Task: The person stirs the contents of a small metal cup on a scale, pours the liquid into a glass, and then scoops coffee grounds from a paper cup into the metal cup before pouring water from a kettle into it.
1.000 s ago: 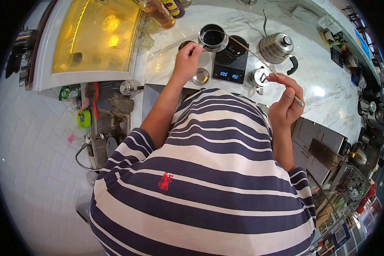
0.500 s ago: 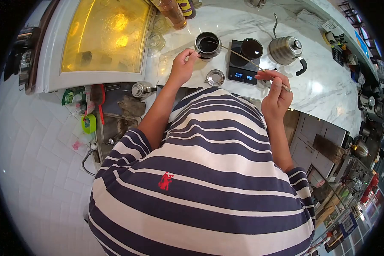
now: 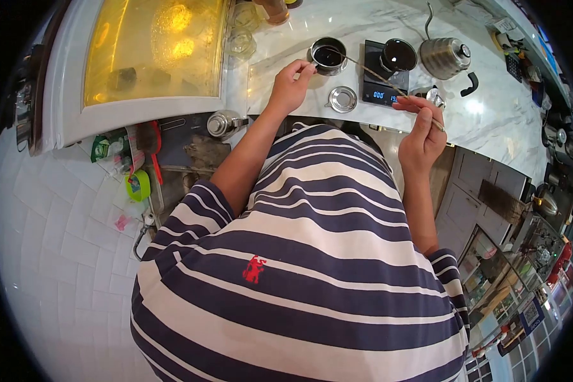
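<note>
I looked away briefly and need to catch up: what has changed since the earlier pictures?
The handled pot has moved left, away from the scale, with the left hand still on its handle. The right hand has followed leftward, still holding the stirrer. Nothing was let go. The scale, the dark cup on it and the kettle stayed put.

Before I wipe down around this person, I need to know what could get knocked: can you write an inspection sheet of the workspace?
Surface: pale, veined counter, some glare.
Job's things: pot of dark liquid; thin stirrer slanting to its mouth; round black vessel on scale, display partly hidden.
Clutter: small metal cup near the front edge; kettle right of the scale; glassware at left.
Hands: left hand at the pot's handle; right hand holding the stirrer.
Cables: nothing seen.
Surroundings: yellow-lit case left, stove right.
</note>
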Demonstrator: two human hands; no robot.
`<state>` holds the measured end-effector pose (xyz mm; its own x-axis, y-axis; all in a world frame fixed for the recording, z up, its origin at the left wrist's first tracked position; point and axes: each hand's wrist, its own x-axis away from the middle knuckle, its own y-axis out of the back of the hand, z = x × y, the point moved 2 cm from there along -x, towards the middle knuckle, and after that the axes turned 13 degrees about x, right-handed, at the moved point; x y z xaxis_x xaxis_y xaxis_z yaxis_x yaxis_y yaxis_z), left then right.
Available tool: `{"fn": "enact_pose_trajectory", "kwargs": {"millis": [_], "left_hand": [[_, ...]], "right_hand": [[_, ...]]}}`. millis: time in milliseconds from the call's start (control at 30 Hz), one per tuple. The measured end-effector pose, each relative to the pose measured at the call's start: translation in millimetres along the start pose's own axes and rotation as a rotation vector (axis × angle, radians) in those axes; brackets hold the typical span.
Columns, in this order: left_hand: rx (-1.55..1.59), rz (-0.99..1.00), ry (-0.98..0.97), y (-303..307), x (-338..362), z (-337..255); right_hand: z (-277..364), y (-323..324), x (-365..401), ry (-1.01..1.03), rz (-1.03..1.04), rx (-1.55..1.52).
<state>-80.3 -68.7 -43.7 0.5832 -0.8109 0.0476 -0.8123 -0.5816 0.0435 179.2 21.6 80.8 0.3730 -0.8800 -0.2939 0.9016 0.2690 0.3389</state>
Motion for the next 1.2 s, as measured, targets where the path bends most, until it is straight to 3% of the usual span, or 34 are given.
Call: {"fn": "enact_pose_trajectory", "kwargs": {"millis": [267,567,667,933,1200], "left_hand": [[0.079,-0.041,0.049,5,0,11],[0.086,-0.112,0.058,14,22,30],[0.076,-0.114,0.07,12,36,34],[0.081,-0.056,0.155,2,64,39],[0.06,-0.058,0.203,-10,63,38]], "right_hand": [[3,2,14,0.003,-0.123,-0.057],[-13,44,40,-0.427,-0.481,-0.365],[-29,56,52,-0.483,-0.557,-0.389],[-35,84,48,-0.389,-0.637,-0.347],[-33,101,-40,-0.34,-0.582,-0.27]]}}
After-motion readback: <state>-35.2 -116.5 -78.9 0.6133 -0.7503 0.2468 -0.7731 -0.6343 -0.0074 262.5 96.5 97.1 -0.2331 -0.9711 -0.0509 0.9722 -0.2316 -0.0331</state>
